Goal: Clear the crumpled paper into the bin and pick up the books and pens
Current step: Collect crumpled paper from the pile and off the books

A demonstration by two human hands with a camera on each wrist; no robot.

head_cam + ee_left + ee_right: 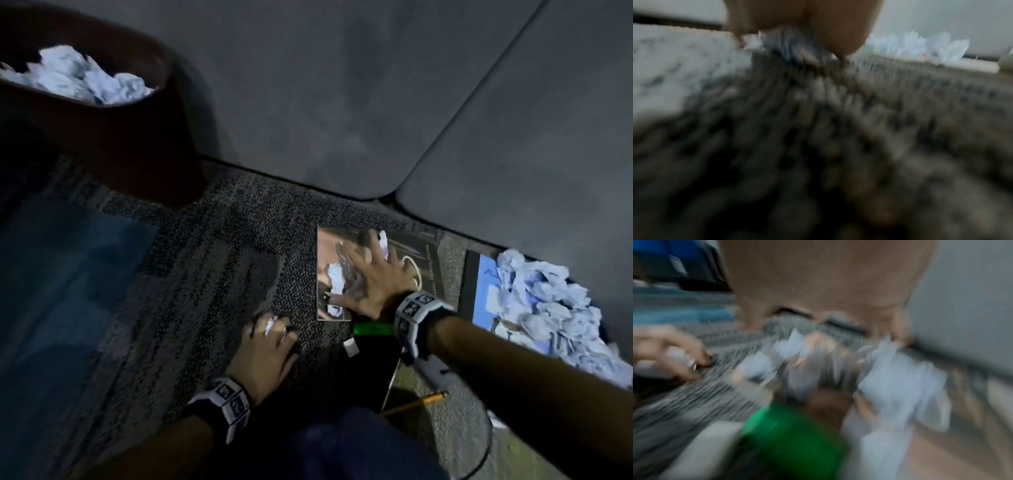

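Note:
A dark brown bin [113, 137] at the top left holds crumpled paper [78, 77]. My right hand [371, 274] lies spread on a dark picture book [424, 263] on the carpet, its fingers touching white paper scraps [335, 279]; the blurred right wrist view shows the scraps [898, 382] under the fingertips. On the carpet to the left, my left hand [272, 334] has its fingers curled round small paper scraps [270, 324], which also show under the palm as scraps [785, 43]. A pile of crumpled paper [548, 301] covers a blue book [486, 291] at the right. Near my knee lies a yellow pencil [416, 402].
A grey sofa base [342, 102] runs along the far side of the carpet. A black notebook [366, 373], a green object [373, 329] and a small white block [351, 347] lie below my right wrist. A blue carpet patch [68, 260] is at the left.

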